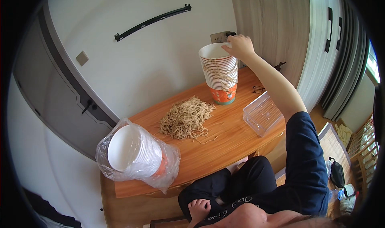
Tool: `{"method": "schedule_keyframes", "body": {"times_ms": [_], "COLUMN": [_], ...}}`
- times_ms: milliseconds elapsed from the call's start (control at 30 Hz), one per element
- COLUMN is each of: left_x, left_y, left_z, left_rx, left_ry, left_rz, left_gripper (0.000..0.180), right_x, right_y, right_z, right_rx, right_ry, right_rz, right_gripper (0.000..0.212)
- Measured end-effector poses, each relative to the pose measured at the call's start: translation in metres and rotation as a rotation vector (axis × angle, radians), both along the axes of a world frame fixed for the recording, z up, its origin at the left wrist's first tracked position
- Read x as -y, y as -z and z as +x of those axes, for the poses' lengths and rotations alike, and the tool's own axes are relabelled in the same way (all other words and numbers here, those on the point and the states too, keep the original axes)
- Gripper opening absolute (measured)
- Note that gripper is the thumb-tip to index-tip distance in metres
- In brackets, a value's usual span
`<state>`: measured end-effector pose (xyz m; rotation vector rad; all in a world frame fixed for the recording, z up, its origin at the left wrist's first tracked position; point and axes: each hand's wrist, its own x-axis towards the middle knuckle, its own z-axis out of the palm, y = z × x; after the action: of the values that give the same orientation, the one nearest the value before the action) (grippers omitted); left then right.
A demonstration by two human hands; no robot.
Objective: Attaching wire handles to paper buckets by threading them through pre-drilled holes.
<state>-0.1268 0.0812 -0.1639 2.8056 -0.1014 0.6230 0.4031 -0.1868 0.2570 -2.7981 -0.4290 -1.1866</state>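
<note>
My right hand (240,47) reaches to the far side of the table and is closed at the rim of the topmost cup in a tall stack of white paper cups (218,71). Strands of twine hang round this stack, and its bottom cup shows an orange and green print. My left hand (199,208) rests on my dark trousers, holding nothing, its fingers lying over the leg. Left of the stack lies a loose heap of beige twine pieces (186,117). A second stack of white paper cups (136,152) leans inside a clear plastic bag (170,176) at the table's left end.
A clear plastic tray (262,115) sits on the wooden table (224,127) near its right edge, with eyeglasses (258,89) behind it. Wall sockets (216,37) and a black plug are behind the stack. A grey door (68,83) stands at the left.
</note>
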Motion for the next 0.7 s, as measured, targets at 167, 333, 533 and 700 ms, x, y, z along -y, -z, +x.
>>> {"method": "schedule_keyframes", "body": {"times_ms": [167, 333, 533, 700], "left_x": [0.005, 0.004, 0.008, 0.008], "left_y": [-0.012, -0.013, -0.017, -0.016], "left_z": [-0.001, -0.003, -0.001, -0.001], "left_rx": [-0.018, 0.004, 0.006, 0.006], "left_ry": [0.012, 0.002, 0.005, -0.002], "left_rz": [0.011, 0.009, 0.002, 0.012], "left_gripper": [0.006, 0.005, 0.006, 0.006], "right_x": [0.012, 0.022, 0.039, 0.04], "right_y": [-0.024, -0.016, 0.064, 0.099], "right_z": [-0.014, -0.033, -0.04, -0.03], "right_rx": [-0.114, -0.328, -0.344, -0.084], "right_ry": [-0.232, -0.305, -0.539, -0.457], "right_rz": [0.459, 0.375, 0.023, 0.126], "right_gripper": [0.05, 0.047, 0.026, 0.026]}}
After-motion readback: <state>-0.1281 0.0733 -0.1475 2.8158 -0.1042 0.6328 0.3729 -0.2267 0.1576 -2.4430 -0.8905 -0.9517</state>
